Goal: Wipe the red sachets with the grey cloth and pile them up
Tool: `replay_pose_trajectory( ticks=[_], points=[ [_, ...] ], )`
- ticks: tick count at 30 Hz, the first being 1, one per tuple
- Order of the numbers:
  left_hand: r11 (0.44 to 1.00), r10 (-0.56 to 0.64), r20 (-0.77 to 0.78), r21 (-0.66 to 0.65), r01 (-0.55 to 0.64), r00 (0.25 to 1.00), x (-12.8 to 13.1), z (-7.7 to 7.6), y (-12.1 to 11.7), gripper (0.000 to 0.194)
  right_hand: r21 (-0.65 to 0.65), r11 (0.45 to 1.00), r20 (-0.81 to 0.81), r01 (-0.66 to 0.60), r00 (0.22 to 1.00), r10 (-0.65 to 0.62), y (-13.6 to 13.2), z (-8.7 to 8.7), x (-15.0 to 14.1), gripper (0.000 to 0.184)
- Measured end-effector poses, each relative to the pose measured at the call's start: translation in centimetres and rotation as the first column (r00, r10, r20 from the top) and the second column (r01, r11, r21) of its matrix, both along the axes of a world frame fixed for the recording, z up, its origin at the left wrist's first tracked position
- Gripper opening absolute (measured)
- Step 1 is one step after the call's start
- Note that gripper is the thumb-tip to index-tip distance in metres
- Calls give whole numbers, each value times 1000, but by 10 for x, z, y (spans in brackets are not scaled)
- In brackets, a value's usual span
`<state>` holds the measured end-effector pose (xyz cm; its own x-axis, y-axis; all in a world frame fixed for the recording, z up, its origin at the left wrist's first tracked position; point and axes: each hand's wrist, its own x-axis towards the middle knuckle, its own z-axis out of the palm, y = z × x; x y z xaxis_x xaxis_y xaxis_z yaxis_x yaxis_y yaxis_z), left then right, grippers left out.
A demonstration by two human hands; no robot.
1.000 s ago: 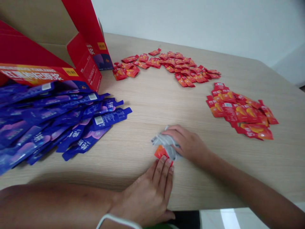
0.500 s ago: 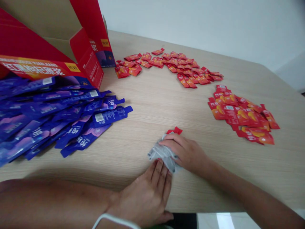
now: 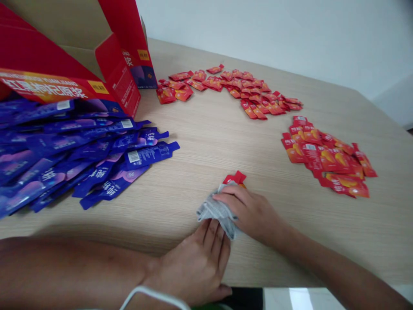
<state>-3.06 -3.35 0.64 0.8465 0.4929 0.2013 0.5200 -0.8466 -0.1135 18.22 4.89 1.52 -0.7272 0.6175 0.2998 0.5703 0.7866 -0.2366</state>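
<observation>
My right hand (image 3: 250,211) lies palm down on a crumpled grey cloth (image 3: 215,209) near the table's front edge, fingers curled over it. A red sachet (image 3: 235,177) pokes out from under the cloth's far side. My left hand (image 3: 196,262) rests flat on the table just in front of the cloth, fingers held together, their tips touching the cloth's near edge. A white band circles my left wrist.
A heap of blue pouches (image 3: 80,150) spreads at the left before an open red cardboard box (image 3: 97,73). Red sachets lie in an arc at the back (image 3: 238,88) and in a pile at the right (image 3: 325,155). The wooden table (image 3: 209,133) fills the view.
The cloth slid toward me over the red sachet. The sachet showed at the cloth's near side; now it sticks out at the far side. My left fingers drew back slightly.
</observation>
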Motion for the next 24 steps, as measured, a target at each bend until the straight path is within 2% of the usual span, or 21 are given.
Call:
replay_pose_trajectory(
  ticks=[2,4,8,14,18,21,24],
  points=[
    [1000,2,-4,-4,-2,1000,0,1,0,82,-65,998,54,5,999,-2,1,-3,-5,40],
    [1000,-2,-6,6,2,1000,0,3,1,83,-117,991,86,66,995,-56,9,-3,-4,41],
    [1000,-5,-17,21,6,1000,1,6,3,82,-132,975,112,177,980,-163,28,0,5,44],
    [1000,-13,-34,3,13,999,0,5,2,83,-52,951,134,305,946,-296,51,2,25,35],
    [1000,-7,-22,-4,7,1000,0,3,3,83,57,932,-19,359,933,-359,46,13,33,38],
    [1000,-22,-11,6,22,1000,1,3,3,82,70,968,-132,240,964,-230,21,15,23,42],
    [998,0,-24,-67,-1,1000,3,4,2,69,6,1000,-54,-8,998,8,-2,7,3,39]
  ],
)
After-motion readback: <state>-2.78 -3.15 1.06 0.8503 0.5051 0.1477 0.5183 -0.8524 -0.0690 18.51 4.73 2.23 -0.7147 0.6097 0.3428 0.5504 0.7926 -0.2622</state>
